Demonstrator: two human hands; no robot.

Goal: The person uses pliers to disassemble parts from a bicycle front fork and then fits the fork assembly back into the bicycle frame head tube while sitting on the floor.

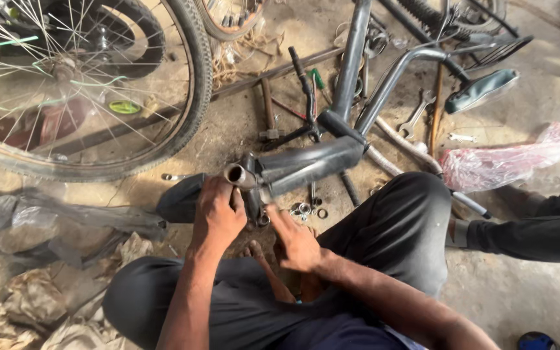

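I am sitting on the floor [241,136] with the bicycle frame [312,162] lying across my knees at the centre of the picture. My left hand [218,210] is gripping the open end of the tube [236,174], fingers wrapped tight around it. My right hand [293,240] is reaching under the same joint, fingers half curled, pressing on the fitting there. The frame is looking stripped: a wheel [85,84] is lying off at upper left, washers [306,209] are sitting loose by my fingertips, and a spanner [416,113] is waiting at upper right.
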